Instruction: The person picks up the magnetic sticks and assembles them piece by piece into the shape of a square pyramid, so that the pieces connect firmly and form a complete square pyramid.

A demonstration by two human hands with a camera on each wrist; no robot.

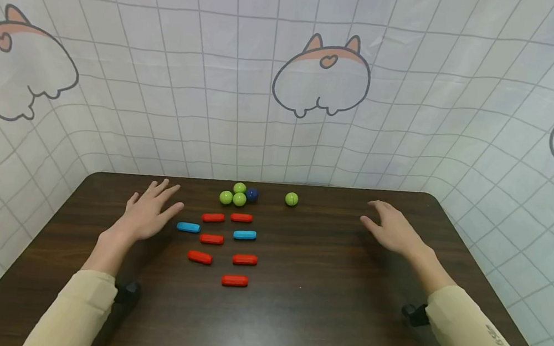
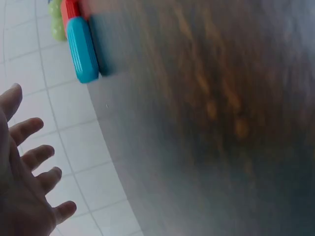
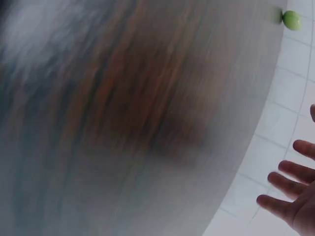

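Note:
Over the left part of the dark wooden table, my left hand [image 1: 147, 212] is spread with its fingers apart and holds nothing. Closest to it is a light blue ridged stick-like piece [image 1: 188, 227], also visible in the left wrist view. To its right lie a second light blue piece [image 1: 245, 235] and several red ones, such as the red piece [image 1: 235, 280] nearest me. Farther back sit a dark blue ball [image 1: 252, 194] and several green balls [image 1: 226, 197] in a cluster. My right hand [image 1: 394, 229], fingers extended, holds nothing over the table's right side.
A lone green ball [image 1: 292, 199] sits near the table's back edge, right of the cluster. The table [image 1: 302, 326] is bounded at the back and sides by a white grid-patterned curtain [image 1: 240, 136]. A dark wrist device [image 1: 416, 315] shows at the right sleeve.

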